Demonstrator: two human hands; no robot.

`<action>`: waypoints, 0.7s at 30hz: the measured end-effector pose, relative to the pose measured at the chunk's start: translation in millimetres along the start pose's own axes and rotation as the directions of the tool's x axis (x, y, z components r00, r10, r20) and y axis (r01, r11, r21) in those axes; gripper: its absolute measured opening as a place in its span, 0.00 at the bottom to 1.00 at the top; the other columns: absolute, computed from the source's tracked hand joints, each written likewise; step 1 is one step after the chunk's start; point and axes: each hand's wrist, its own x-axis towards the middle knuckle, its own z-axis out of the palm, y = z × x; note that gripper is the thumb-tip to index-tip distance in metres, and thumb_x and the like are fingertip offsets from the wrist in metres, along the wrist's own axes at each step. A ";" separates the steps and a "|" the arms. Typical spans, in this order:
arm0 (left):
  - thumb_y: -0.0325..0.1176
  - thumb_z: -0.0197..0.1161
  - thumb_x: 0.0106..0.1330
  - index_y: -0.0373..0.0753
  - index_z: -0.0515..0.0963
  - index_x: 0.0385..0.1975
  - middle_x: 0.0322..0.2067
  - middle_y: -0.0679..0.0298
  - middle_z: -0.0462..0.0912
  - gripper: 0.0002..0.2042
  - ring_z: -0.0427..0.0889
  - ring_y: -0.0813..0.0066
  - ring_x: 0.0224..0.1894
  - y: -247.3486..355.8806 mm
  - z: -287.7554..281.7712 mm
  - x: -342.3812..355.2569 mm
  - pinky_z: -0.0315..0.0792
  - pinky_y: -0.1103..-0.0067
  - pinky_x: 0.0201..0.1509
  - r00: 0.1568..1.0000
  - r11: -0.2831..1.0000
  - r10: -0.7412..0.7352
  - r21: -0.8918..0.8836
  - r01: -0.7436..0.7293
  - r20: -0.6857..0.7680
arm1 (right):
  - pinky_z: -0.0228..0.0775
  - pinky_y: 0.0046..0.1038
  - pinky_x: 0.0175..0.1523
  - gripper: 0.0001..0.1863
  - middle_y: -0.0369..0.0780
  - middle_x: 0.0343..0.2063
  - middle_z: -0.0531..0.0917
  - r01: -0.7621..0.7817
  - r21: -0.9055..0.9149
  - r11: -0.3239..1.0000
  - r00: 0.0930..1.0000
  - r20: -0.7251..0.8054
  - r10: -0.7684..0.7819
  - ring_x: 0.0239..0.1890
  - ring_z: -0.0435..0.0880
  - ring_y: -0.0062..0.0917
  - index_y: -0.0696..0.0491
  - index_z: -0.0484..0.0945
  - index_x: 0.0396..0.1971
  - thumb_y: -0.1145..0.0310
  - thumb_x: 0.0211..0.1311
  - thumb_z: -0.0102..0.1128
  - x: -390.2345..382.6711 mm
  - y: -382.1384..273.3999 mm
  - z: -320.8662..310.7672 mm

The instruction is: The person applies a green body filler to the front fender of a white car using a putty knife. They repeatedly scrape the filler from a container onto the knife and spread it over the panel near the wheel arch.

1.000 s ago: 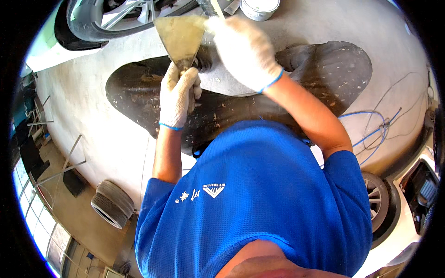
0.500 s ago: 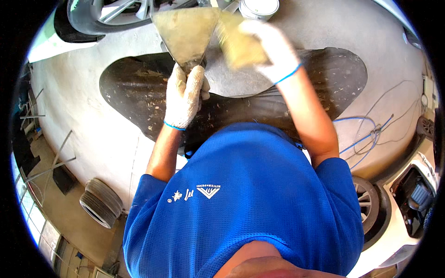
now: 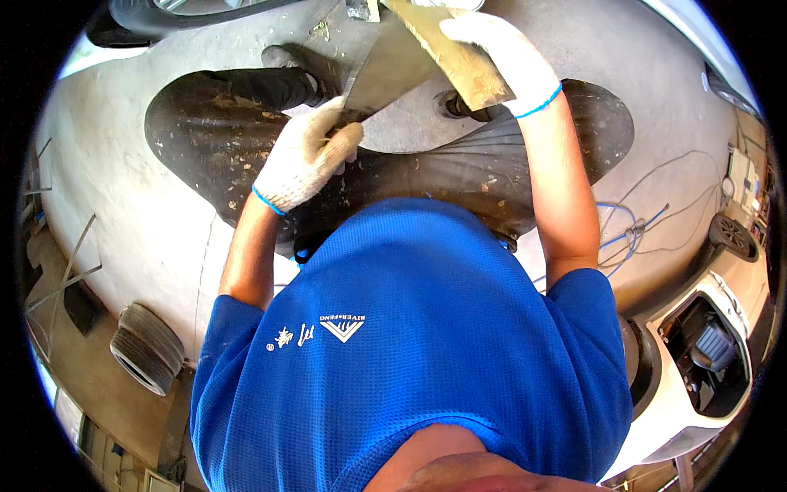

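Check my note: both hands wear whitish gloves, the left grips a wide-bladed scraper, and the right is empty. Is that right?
Not quite: the right hand is not empty; the head view shows it holding a flat yellowish piece. The rest stands: both hands wear whitish gloves, and the left hand grips the wide-bladed scraper.

Pale concrete floor [image 3: 123,209] runs thru, brightly lit on L. Tyres [image 3: 146,348] sit lower L, nr metal bars [image 3: 70,284]; window [image 3: 69,416] glows behind. R: loose blue hose [image 3: 634,232], white car [image 3: 668,410] w/ open bay.
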 end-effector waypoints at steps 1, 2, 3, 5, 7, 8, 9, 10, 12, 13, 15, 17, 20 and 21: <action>0.36 0.55 0.73 0.34 0.74 0.50 0.24 0.69 0.75 0.13 0.72 0.83 0.24 2.1 0.3 -5.3 0.69 0.83 0.28 0.998 0.990 -0.012 -0.140 0.004 -0.056 | 0.80 0.26 0.47 0.21 0.42 0.44 0.85 -0.007 -0.040 0.999 1.000 -0.031 0.006 0.42 0.85 0.24 0.62 0.76 0.53 0.68 0.63 0.62 -2.0 4.1 -10.2; 0.37 0.56 0.73 0.34 0.74 0.48 0.23 0.68 0.74 0.13 0.70 0.83 0.23 -5.5 -3.6 -6.4 0.67 0.83 0.26 0.996 0.966 -0.025 -0.260 0.001 -0.087 | 0.80 0.25 0.48 0.22 0.42 0.45 0.84 -0.018 -0.080 0.997 0.998 -0.063 0.013 0.42 0.85 0.24 0.63 0.76 0.55 0.68 0.64 0.61 -6.1 12.6 -21.7; 0.38 0.58 0.72 0.34 0.74 0.49 0.23 0.68 0.74 0.14 0.69 0.84 0.22 -13.4 -6.0 -6.7 0.66 0.83 0.25 0.991 0.950 -0.032 -0.313 -0.010 -0.130 | 0.79 0.25 0.49 0.23 0.43 0.46 0.84 -0.031 -0.119 0.992 0.995 -0.095 0.019 0.43 0.85 0.24 0.63 0.75 0.56 0.68 0.64 0.61 -9.0 18.1 -33.4; 0.40 0.59 0.72 0.34 0.74 0.49 0.23 0.68 0.74 0.15 0.69 0.84 0.22 -3.9 -13.6 -10.0 0.65 0.83 0.25 0.991 0.953 -0.107 -0.293 0.077 -0.087 | 0.76 0.23 0.53 0.23 0.42 0.47 0.84 -0.019 -0.040 0.999 0.996 -0.084 0.016 0.46 0.84 0.23 0.63 0.75 0.57 0.67 0.65 0.60 -20.8 8.3 -28.8; 0.39 0.57 0.73 0.36 0.76 0.45 0.23 0.69 0.75 0.12 0.72 0.85 0.24 -4.2 -14.1 -5.0 0.70 0.84 0.28 0.994 0.958 -0.082 -0.281 0.058 -0.073 | 0.76 0.23 0.53 0.23 0.41 0.47 0.84 0.008 0.030 1.000 0.999 -0.042 -0.006 0.47 0.84 0.23 0.62 0.75 0.57 0.68 0.65 0.60 -24.5 -4.0 -23.6; 0.39 0.57 0.72 0.35 0.76 0.45 0.23 0.69 0.75 0.12 0.72 0.85 0.24 -3.1 -13.9 -4.3 0.70 0.84 0.28 0.995 0.962 -0.076 -0.266 0.057 -0.062 | 0.76 0.24 0.53 0.24 0.41 0.47 0.84 0.041 0.021 0.999 0.999 -0.035 -0.041 0.46 0.84 0.23 0.62 0.74 0.58 0.68 0.64 0.60 -21.2 -2.9 -14.9; 0.38 0.57 0.72 0.35 0.76 0.45 0.23 0.69 0.75 0.12 0.72 0.85 0.24 -1.3 -13.2 -3.6 0.71 0.84 0.28 0.996 0.967 -0.069 -0.251 0.054 -0.051 | 0.76 0.24 0.53 0.23 0.41 0.47 0.84 -0.022 -0.019 1.000 0.999 -0.037 0.021 0.45 0.83 0.22 0.62 0.75 0.57 0.68 0.64 0.61 -19.0 -2.1 -8.0; 0.38 0.57 0.72 0.34 0.76 0.47 0.23 0.69 0.75 0.13 0.73 0.84 0.24 2.0 -10.3 -1.5 0.71 0.83 0.29 0.998 0.977 -0.061 -0.208 0.056 -0.019 | 0.76 0.24 0.51 0.23 0.41 0.46 0.84 -0.004 0.013 1.000 1.000 -0.031 0.004 0.44 0.84 0.22 0.62 0.75 0.57 0.68 0.64 0.61 -16.7 -3.2 1.6; 0.35 0.56 0.72 0.35 0.75 0.51 0.25 0.69 0.75 0.14 0.71 0.84 0.25 2.3 -7.1 4.6 0.69 0.83 0.29 0.995 0.999 -0.035 0.002 0.035 0.094 | 0.78 0.24 0.45 0.19 0.37 0.41 0.85 0.005 0.023 1.000 1.000 -0.023 -0.005 0.39 0.85 0.21 0.59 0.78 0.52 0.65 0.66 0.62 -12.8 -10.5 19.6; 0.35 0.55 0.72 0.34 0.75 0.50 0.25 0.69 0.75 0.13 0.72 0.84 0.25 -1.3 -5.7 7.8 0.69 0.84 0.29 0.991 0.990 -0.001 0.139 -0.018 0.133 | 0.78 0.24 0.45 0.19 0.37 0.41 0.85 0.008 0.028 1.000 1.000 -0.025 -0.007 0.39 0.85 0.21 0.59 0.78 0.52 0.65 0.66 0.62 -13.5 -9.8 23.1; 0.34 0.56 0.71 0.35 0.75 0.50 0.25 0.68 0.75 0.13 0.72 0.84 0.25 0.6 0.1 4.2 0.69 0.84 0.28 0.996 0.998 -0.039 -0.039 0.042 0.077 | 0.79 0.25 0.43 0.17 0.37 0.40 0.85 0.133 -0.170 0.976 0.983 -0.106 -0.153 0.38 0.85 0.23 0.58 0.79 0.50 0.66 0.64 0.63 -18.5 -9.0 30.5; 0.34 0.56 0.71 0.35 0.75 0.49 0.25 0.68 0.75 0.13 0.72 0.84 0.25 4.7 0.0 1.3 0.69 0.84 0.28 0.996 0.966 -0.087 -0.243 0.087 0.013 | 0.79 0.26 0.42 0.16 0.37 0.38 0.85 0.244 -0.374 0.895 0.935 -0.154 -0.319 0.36 0.85 0.24 0.56 0.80 0.48 0.66 0.62 0.63 -21.9 -10.7 37.6; 0.35 0.57 0.71 0.35 0.74 0.50 0.25 0.69 0.76 0.13 0.73 0.85 0.23 1.2 0.0 -2.0 0.68 0.87 0.26 0.993 0.918 -0.107 -0.389 0.080 -0.048 | 0.79 0.27 0.39 0.14 0.37 0.35 0.85 0.325 -0.649 0.688 0.826 -0.160 -0.541 0.34 0.85 0.26 0.53 0.81 0.46 0.68 0.60 0.65 -29.5 -8.6 48.4; 0.36 0.58 0.71 0.36 0.74 0.50 0.25 0.69 0.76 0.13 0.72 0.85 0.23 2.8 -1.2 -1.7 0.68 0.87 0.25 0.991 0.906 -0.130 -0.411 0.102 -0.041 | 0.79 0.28 0.39 0.13 0.36 0.34 0.85 0.330 -0.727 0.602 0.782 -0.146 -0.606 0.34 0.85 0.27 0.52 0.82 0.45 0.68 0.59 0.65 -31.2 -6.8 52.0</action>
